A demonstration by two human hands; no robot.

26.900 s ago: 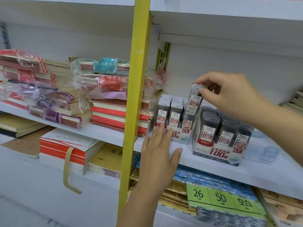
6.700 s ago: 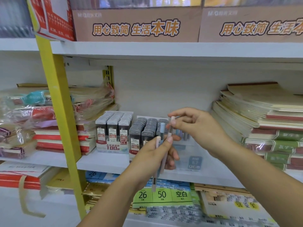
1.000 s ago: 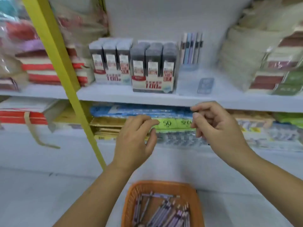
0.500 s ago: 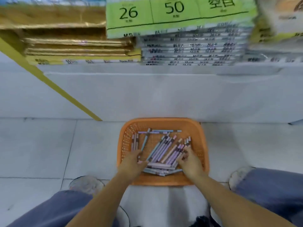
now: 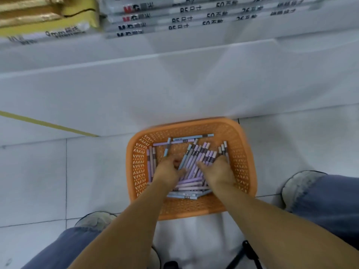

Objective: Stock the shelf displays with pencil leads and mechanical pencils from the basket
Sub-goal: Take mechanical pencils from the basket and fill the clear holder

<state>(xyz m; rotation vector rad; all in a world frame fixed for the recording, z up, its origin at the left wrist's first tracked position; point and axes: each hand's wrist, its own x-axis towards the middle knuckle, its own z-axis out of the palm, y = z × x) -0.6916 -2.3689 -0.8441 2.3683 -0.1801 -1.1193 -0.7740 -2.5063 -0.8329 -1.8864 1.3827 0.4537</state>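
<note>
An orange plastic basket (image 5: 240, 152) sits on the floor between my feet, holding several purple and blue mechanical pencils (image 5: 190, 186) in a loose pile. Both my hands are down inside it. My left hand (image 5: 168, 168) has its fingers curled into the left part of the pile, with a pencil running between thumb and fingers. My right hand (image 5: 218, 170) lies over the right part of the pile, thumb stretched left, fingers bent down round several pencils. The fingertips of both hands are hidden among the pencils. The shelf displays are out of view.
The white base of the shelf unit (image 5: 174, 84) rises just behind the basket. Stacked notebook packs (image 5: 174, 18) and yellow packs (image 5: 48, 18) lie on the lowest shelf above. My shoes (image 5: 97, 220) and jeans legs (image 5: 330, 197) flank the basket on the white tiled floor.
Within the last second the view dropped from the shelf to the floor and both hands came down into the basket. Since half a second ago they have closed in on the pencil pile.
</note>
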